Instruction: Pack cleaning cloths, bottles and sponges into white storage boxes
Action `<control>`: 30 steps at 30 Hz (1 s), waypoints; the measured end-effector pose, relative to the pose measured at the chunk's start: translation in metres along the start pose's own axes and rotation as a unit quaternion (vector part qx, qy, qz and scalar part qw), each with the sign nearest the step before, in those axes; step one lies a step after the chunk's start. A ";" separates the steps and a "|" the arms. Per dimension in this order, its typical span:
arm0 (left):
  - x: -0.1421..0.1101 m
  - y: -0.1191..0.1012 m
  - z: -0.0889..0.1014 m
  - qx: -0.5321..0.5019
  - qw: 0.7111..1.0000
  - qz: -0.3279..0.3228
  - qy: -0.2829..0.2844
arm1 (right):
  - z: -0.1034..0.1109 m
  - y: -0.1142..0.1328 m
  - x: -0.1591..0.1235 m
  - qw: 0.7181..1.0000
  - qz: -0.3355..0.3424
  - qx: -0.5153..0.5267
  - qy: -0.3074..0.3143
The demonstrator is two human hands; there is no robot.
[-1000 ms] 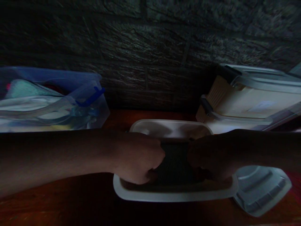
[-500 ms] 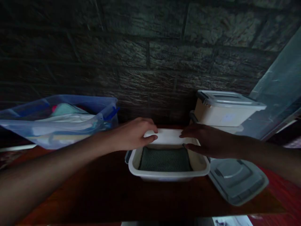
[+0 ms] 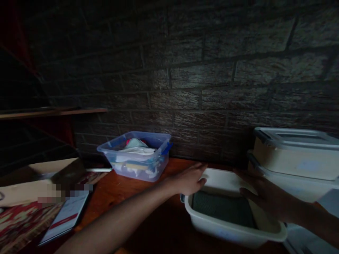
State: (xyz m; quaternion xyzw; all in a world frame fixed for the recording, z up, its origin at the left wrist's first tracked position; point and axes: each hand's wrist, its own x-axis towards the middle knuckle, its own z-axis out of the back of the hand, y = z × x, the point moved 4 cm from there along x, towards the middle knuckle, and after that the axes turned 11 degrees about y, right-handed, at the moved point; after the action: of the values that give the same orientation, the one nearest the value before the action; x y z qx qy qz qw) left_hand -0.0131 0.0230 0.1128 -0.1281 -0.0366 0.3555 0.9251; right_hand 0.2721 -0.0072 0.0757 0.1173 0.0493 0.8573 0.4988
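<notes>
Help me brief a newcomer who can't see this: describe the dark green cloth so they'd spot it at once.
Below the dark brick wall runs a reddish-brown table. On it, by the left hand and right hand, sits an open off-white tub; the dark green cloth lies inside. Its dark colour sets it apart from the pale fabrics in the bluish see-through bin further left.

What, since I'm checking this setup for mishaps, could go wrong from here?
The left hand and right hand are open at opposite sides of the white box, so a careless swing might knock its rim and shift it, along with the dark cloth inside.

The grey lid lies by the box's right end; a box sliding that way could catch on it.

The right hand appears near the stacked boxes, so it might nudge them.
</notes>
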 end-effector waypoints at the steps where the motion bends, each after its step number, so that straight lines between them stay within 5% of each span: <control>1: 0.000 0.001 0.000 0.001 1.000 0.002 -0.002 | -0.001 -0.001 0.001 1.000 0.002 0.003 -0.004; 10: 0.002 0.006 0.005 0.025 0.999 0.001 -0.025 | 0.000 -0.005 0.014 1.000 0.012 -0.009 0.004; 16: -0.010 0.007 0.026 0.073 0.996 0.003 -0.051 | 0.010 0.006 0.025 1.000 0.009 -0.009 0.020; 23: -0.053 0.024 0.086 0.118 0.990 0.038 -0.074 | 0.039 0.031 0.041 0.999 0.043 -0.016 0.021; 30: -0.102 0.082 0.157 0.145 0.976 0.153 -0.061 | 0.085 0.075 0.087 0.992 0.115 -0.061 0.003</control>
State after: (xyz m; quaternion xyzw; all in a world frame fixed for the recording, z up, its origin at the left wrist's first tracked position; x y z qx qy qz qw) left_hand -0.1668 0.0465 0.2452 0.0253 -0.0206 0.5012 0.8647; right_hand 0.1885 0.0280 0.1864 0.0890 -0.0153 0.9106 0.4033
